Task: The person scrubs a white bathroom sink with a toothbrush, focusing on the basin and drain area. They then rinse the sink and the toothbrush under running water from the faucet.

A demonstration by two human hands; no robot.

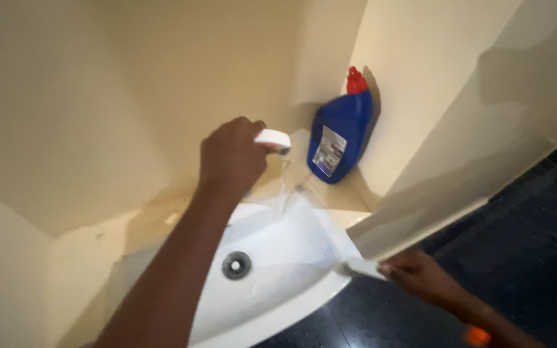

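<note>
Left hand (233, 158) grips the white tap (273, 139) above the white sink (278, 258); water runs down. Right hand (420, 276), at sink's rt edge, pinches a pale pad (363, 267), long way pointing into sink.

You had a white wash basin (272, 283) set into a cream-tiled corner, with a cream ledge (330, 201) running behind it. A round metal drain (236, 265) sat in the bowl's floor, left of centre. On the ledge, tucked right into the corner, a blue bottle (349, 125) with a red cap (356, 82) leaned against the wall. A dark floor (523, 219) lay below the basin to your right.
</note>
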